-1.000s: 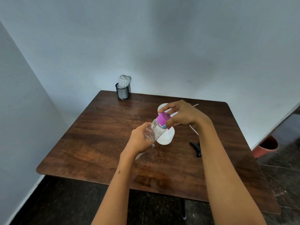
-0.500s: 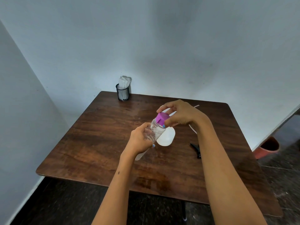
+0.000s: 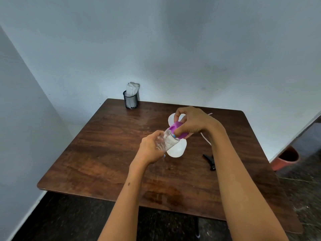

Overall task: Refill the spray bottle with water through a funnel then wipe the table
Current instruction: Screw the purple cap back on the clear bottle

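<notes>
Both your hands hold the clear bottle (image 3: 166,139) above the table (image 3: 104,145): left hand (image 3: 151,148) fingers wrap its body, right hand (image 3: 191,121) fingers grip the purple cap (image 3: 176,128).

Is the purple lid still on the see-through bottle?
On. The purple lid sits on the clear bottle; the right hand grips it and the left hand holds the tilted body.
</notes>
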